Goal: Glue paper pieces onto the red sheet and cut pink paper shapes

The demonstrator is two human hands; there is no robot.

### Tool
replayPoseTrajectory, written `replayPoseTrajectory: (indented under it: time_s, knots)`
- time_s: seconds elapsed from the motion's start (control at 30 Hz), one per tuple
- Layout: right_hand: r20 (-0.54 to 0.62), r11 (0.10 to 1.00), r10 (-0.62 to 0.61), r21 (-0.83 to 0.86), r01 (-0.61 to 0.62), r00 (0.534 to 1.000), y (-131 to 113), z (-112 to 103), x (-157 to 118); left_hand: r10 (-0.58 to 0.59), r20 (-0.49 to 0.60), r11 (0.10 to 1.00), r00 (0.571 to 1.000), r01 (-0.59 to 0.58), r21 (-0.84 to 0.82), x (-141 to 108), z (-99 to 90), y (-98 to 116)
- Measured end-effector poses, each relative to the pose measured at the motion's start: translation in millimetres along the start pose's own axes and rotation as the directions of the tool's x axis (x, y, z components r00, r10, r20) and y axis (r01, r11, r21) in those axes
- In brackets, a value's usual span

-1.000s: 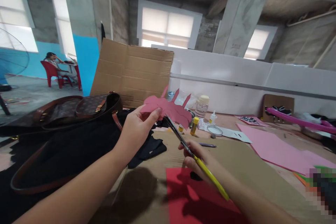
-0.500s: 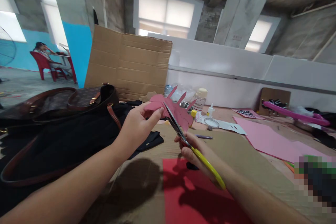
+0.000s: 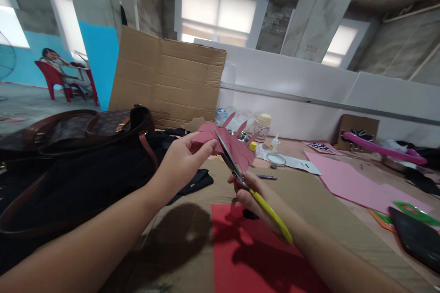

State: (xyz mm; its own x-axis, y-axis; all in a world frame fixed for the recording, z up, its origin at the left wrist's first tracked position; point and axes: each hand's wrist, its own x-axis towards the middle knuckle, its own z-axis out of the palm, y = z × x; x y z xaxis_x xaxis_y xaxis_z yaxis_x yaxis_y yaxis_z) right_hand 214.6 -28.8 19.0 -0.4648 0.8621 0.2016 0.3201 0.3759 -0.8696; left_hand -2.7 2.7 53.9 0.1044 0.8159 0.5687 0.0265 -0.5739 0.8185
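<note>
My left hand [image 3: 187,158] pinches the left edge of a dusty-red paper cutout [image 3: 237,150] with scalloped edges and thin pointed strips, held up above the table. In my right hand [image 3: 252,192] are scissors [image 3: 271,215] with yellow handles, fingers closed round them. Their metal blades point up and left, lying against the cutout, the tip close to my left thumb. How far apart the blades are is hard to make out. Below both hands a bright red sheet [image 3: 264,261] rests on a cardboard mat [image 3: 178,256]; a small black thing on it is partly hidden by my right hand.
A black bag [image 3: 85,178] with brown handles fills the left side. Behind stand a cardboard panel [image 3: 172,82], a bottle [image 3: 263,127] and a glue bottle [image 3: 274,143]. Pink sheets [image 3: 350,183] and a black case [image 3: 415,238] lie right. A person [image 3: 55,64] sits far left.
The camera view has shifted slightly. Both hands keep nearly the same pose, with the scissors still against the paper cutout.
</note>
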Motion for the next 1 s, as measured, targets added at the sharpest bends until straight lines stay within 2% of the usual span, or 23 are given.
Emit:
replayPoseTrajectory:
  time_s: [0.37, 0.53, 0.77, 1.0]
  knots:
    - [0.003, 0.999, 0.05, 0.0, -0.05, 0.999, -0.9, -0.4, -2.4, 0.023, 0.037, 1.0, 0.999, -0.022, -0.01, 0.2, -1.8, -2.8]
    - [0.0, 0.999, 0.038, 0.006, -0.038, 0.999, -3.0, -0.3, -2.3, 0.006, 0.036, 1.0, 0.999, -0.006, -0.009, 0.6, -2.3, -3.0]
    - [-0.003, 0.999, 0.032, -0.021, -0.032, 0.999, 6.0, -1.5, -2.5, -0.008, 0.043, 0.999, 0.999, 0.009, -0.03, 1.9, -1.3, -5.8]
    - [0.0, 0.998, 0.068, -0.02, -0.068, 0.998, 2.6, -2.0, -1.2, -0.007, 0.045, 0.998, 0.999, 0.01, -0.056, 3.8, -1.0, -7.8]
